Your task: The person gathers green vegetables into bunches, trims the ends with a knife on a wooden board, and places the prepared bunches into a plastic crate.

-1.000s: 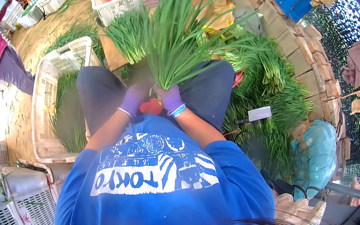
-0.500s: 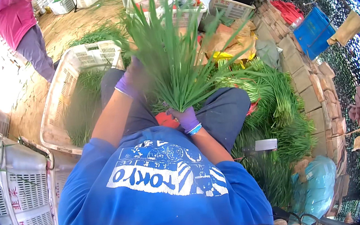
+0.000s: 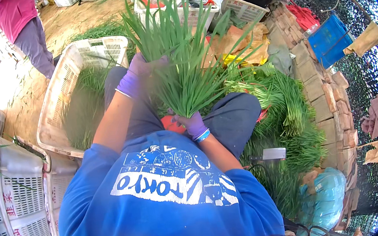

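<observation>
A fanned bunch of garlic chives [image 3: 186, 78] stands upright over my lap, its long flat green leaves pointing away from me. My right hand [image 3: 193, 125], in a purple glove, is closed around the lower end of the bunch. Also gloved in purple, my left hand [image 3: 138, 73] lies against the left side of the leaves, higher up. Its fingers reach across some leaves but are partly blurred, so their grip is unclear. Beside my right knee lies a large heap of chives [image 3: 286, 101], some of it in bundles.
A white plastic crate [image 3: 50, 121] with loose greens stands left of my legs; stacked white crates [image 3: 22, 185] are nearer. At right lie a blue plastic bag [image 3: 326, 195] and a row of bricks [image 3: 321, 101]. A person in pink [image 3: 16, 19] stands far left.
My left hand has shifted slightly up along the leaves and shows more sharply. My right hand keeps its hold at the base, and the view has shifted a little.
</observation>
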Action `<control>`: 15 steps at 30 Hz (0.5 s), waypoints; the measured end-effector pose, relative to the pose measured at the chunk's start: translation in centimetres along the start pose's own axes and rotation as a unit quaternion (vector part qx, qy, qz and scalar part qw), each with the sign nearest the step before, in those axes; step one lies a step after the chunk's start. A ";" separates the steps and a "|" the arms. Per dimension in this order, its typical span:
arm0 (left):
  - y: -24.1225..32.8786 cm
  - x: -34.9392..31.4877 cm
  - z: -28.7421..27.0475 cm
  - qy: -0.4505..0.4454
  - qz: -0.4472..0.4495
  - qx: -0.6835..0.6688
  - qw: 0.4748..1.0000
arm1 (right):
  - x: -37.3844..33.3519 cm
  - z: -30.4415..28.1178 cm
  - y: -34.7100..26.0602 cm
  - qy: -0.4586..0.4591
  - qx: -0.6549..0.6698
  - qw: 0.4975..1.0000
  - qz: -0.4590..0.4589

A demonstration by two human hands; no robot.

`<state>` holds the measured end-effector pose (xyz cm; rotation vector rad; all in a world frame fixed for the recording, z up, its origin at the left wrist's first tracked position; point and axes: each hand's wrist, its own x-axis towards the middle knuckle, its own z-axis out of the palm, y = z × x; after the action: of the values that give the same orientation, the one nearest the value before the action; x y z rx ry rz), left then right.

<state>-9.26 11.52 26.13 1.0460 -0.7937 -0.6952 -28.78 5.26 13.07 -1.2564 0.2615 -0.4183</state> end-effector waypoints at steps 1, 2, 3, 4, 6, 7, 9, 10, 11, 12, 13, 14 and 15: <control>0.2 0.0 -0.1 0.001 0.000 0.000 1.000 | 0.1 0.2 -0.2 -0.001 0.000 1.000 0.001; 0.4 0.0 -0.3 0.029 -0.018 0.011 0.999 | 0.1 0.5 -0.5 -0.004 0.010 1.000 0.008; 0.7 0.0 -0.6 0.057 -0.035 0.020 0.998 | 0.2 0.7 -0.8 -0.006 0.020 1.000 0.016; 1.2 -0.3 -0.7 0.022 -0.040 0.044 0.998 | 0.1 0.6 -0.8 -0.004 0.020 1.000 0.018; 1.5 -0.9 0.6 -0.012 -0.020 -0.055 0.998 | 0.1 0.4 -0.8 0.002 0.034 0.999 0.020; 2.0 -1.2 1.1 -0.044 0.003 -0.149 0.988 | 0.1 0.4 -0.9 0.003 0.035 0.999 0.021; 2.1 -1.0 0.6 -0.086 -0.021 -0.089 0.992 | 0.0 0.3 -1.2 0.006 0.042 0.998 0.042; 2.1 -1.0 0.4 -0.084 0.003 -0.069 0.994 | -0.1 0.6 -1.4 0.006 0.045 0.998 0.039; 2.1 -0.9 0.1 -0.081 0.027 -0.050 0.995 | -0.1 0.6 -1.3 0.005 0.046 0.998 0.038; 1.5 -0.5 -0.6 -0.081 0.028 -0.049 0.995 | 0.0 0.7 -1.3 0.009 0.042 0.998 0.035; 1.0 0.0 -1.1 -0.037 0.006 0.024 0.999 | 0.0 0.7 -1.3 0.014 0.038 0.999 0.033; 0.5 0.3 -1.5 0.007 -0.016 0.097 0.995 | 0.0 0.6 -1.4 0.013 0.043 0.998 0.037; 0.0 0.5 -1.8 0.007 -0.016 0.098 0.995 | 0.0 0.6 -1.4 0.013 0.043 0.998 0.037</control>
<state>-7.47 12.00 25.69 1.2414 -0.8465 -0.6462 -28.74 5.43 14.59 -1.1536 0.3073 -0.3781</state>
